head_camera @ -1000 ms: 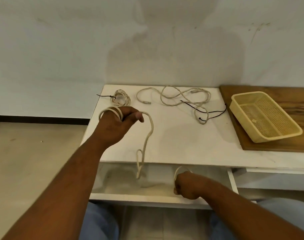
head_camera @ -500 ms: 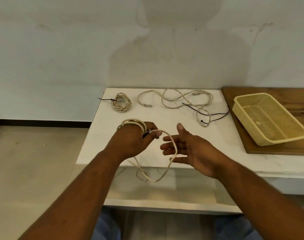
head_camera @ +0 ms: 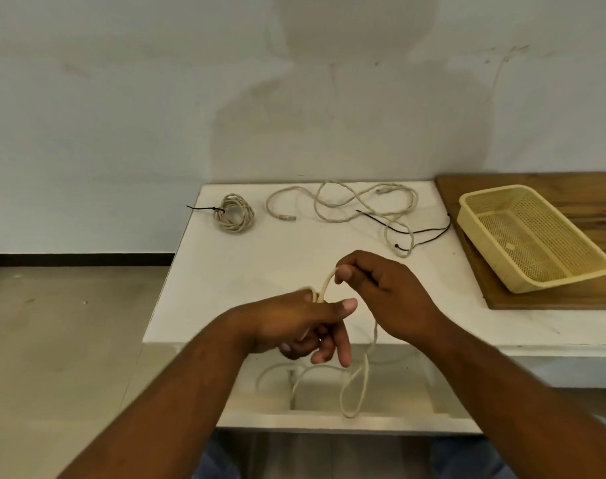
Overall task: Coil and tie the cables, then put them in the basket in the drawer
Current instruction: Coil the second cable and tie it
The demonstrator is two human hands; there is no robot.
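A cream cable point(head_camera: 358, 385) is wound in loops around the fingers of my left hand point(head_camera: 294, 326), above the table's front edge. My right hand point(head_camera: 381, 288) pinches the same cable just above the left fingers. The slack hangs in loops down into the open drawer point(head_camera: 329, 418). A coiled cable point(head_camera: 234, 213) with a black tie lies at the back left of the white table point(head_camera: 225, 271). A loose cream cable point(head_camera: 343, 205) and a black tie point(head_camera: 415, 231) lie at the back middle. The yellow basket point(head_camera: 533, 236) sits on a wooden board at the right.
The wooden board point(head_camera: 536, 299) covers the table's right side. A wall stands right behind the table. Bare floor lies to the left. My knees in blue trousers sit under the drawer.
My right hand came up from the drawer, opened beside the left hand, then closed on the cable. My left hand dropped toward the front edge with the loops on it.
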